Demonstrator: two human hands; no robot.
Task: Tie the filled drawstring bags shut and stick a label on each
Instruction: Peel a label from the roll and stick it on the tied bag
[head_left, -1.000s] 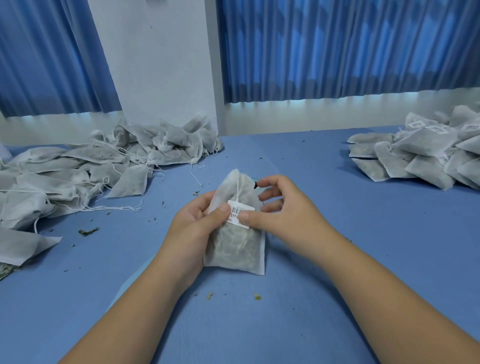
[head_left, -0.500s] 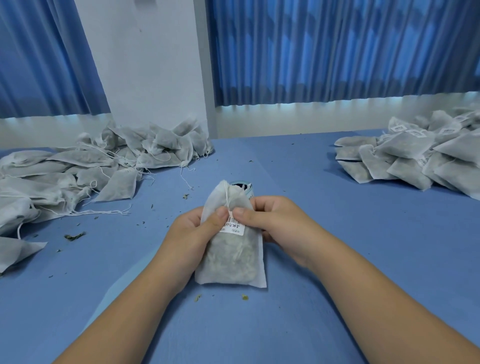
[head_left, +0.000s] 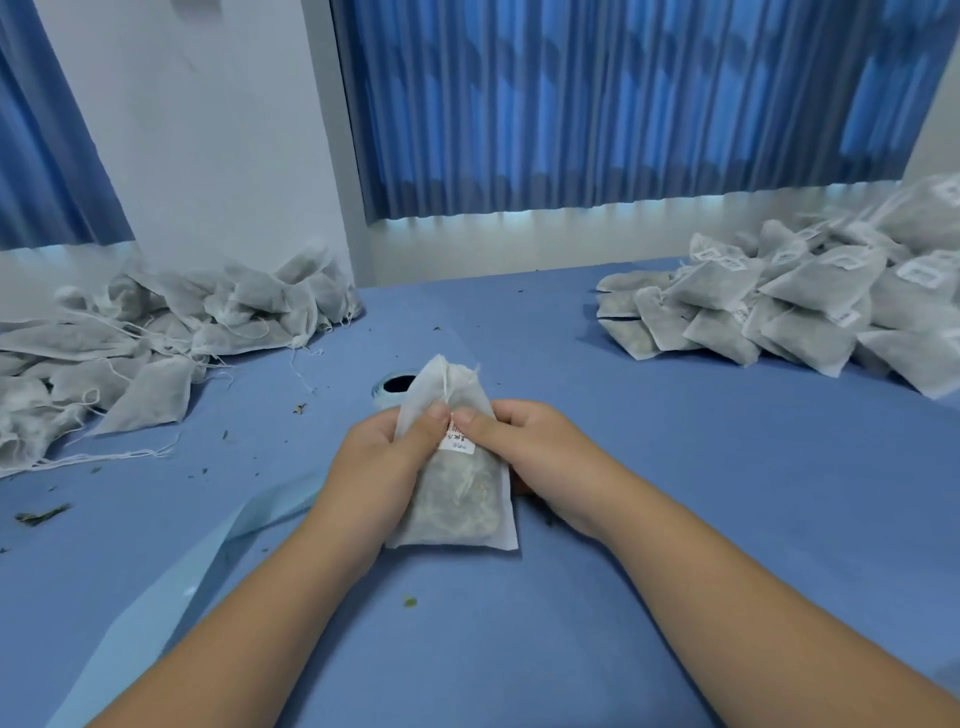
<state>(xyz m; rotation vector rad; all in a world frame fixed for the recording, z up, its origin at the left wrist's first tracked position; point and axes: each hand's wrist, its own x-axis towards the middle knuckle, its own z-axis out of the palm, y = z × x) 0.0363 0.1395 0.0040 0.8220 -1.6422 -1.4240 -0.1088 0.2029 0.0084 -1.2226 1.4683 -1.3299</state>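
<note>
A bag (head_left: 457, 499) is held at the near middle of the table (head_left: 675, 493).
It is gripped by the left hand (head_left: 379, 467) and right hand (head_left: 540, 457), fingers curled behind; its label (head_left: 458, 441) is pressed under both thumbs; untied bags (head_left: 156, 332) are heaped far left; labelled bags (head_left: 805, 312) far right.

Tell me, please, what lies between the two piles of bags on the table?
In the head view: the bag gripped by left hand and right hand, with a roll behind it.
</note>
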